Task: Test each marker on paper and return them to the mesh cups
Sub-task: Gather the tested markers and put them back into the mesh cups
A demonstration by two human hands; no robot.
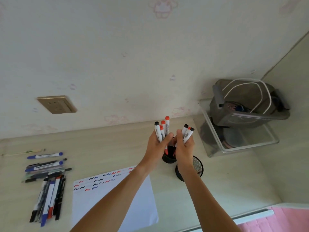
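Observation:
My left hand [158, 144] grips a bunch of white markers [161, 129] with red and black caps, caps pointing up. My right hand [184, 144] grips a second, smaller bunch of markers [187, 132]. Both hands hover over a black mesh cup [168, 158], where a red-tipped marker [166, 150] pokes into its opening. A second black mesh cup [198, 164] stands just to the right, partly behind my right wrist. A white sheet of paper [138, 203] with red, blue and black squiggles lies below my left forearm.
Several blue, black and red pens and markers [47, 178] lie in a loose pile on the desk at the left. A clear container [234, 148] holding a grey lidded box [249, 104] stands at the right against the wall. A wall socket [56, 104] sits at the left.

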